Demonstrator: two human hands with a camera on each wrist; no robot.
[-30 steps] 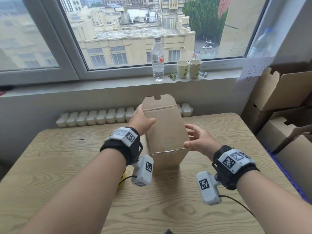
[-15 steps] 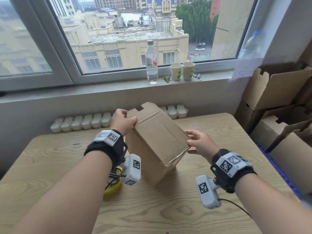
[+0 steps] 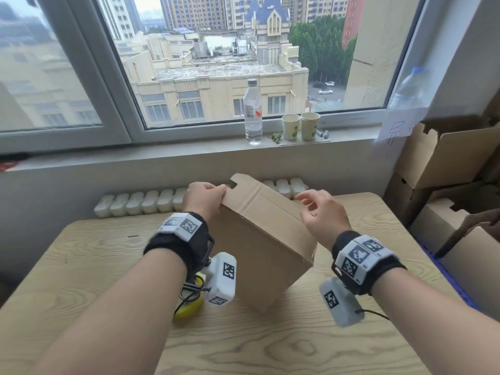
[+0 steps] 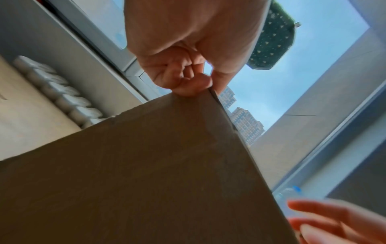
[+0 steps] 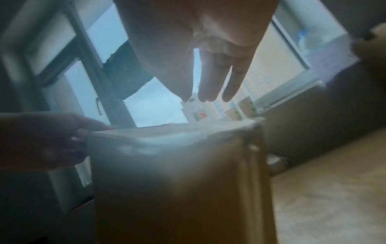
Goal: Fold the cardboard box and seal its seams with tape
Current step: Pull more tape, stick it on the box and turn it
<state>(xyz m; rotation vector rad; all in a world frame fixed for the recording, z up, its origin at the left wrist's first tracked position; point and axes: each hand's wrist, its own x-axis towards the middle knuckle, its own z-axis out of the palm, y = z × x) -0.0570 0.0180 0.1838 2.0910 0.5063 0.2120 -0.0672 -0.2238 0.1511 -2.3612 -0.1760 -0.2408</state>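
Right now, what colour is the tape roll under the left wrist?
Yellow. The tape roll shows best in the head view, partly hidden behind the wrist camera.

Brown cardboard box (image 3: 266,239). Yellow tape roll (image 3: 189,307). Table (image 3: 81,266) pale wood w/ wavy grain. Black wristbands (image 3: 178,244), white tags w/ b&w square codes. White cups (image 3: 290,127) w/ green leaf print. Clear bottle (image 3: 253,109), white/red label.

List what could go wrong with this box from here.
The cardboard box stands tilted on one lower corner, and only the left hand pinches its top edge; the right hand is open, so it may tip or slip. The yellow tape roll beside it could be knocked.
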